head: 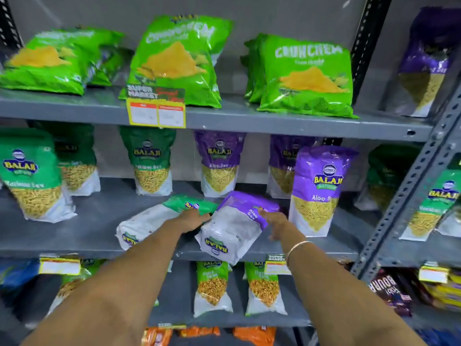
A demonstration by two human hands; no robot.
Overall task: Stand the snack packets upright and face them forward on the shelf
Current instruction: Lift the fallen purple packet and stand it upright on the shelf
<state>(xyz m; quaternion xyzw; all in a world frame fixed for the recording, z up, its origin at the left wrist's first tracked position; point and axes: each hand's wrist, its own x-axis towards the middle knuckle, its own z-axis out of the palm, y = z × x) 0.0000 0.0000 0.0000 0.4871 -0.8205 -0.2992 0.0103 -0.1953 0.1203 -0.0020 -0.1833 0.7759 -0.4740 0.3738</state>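
On the middle grey shelf (87, 228) two packets lie flat with their backs up. The purple Aloo Sev packet (234, 226) hangs partly over the shelf's front edge. My left hand (192, 219) touches its left side and my right hand (275, 222) touches its right side, fingers on the purple top. The green packet (154, 218) lies to its left, partly under my left hand. An upright purple Aloo Sev packet (320, 191) stands just right of my right hand, facing forward.
Upright green (30, 173) and purple (219, 163) packets stand along the middle shelf's back and left. Green Cruncrem bags (306, 76) fill the top shelf. Smaller packets (213, 287) stand on the shelf below. A slotted metal upright (409, 193) borders the right side.
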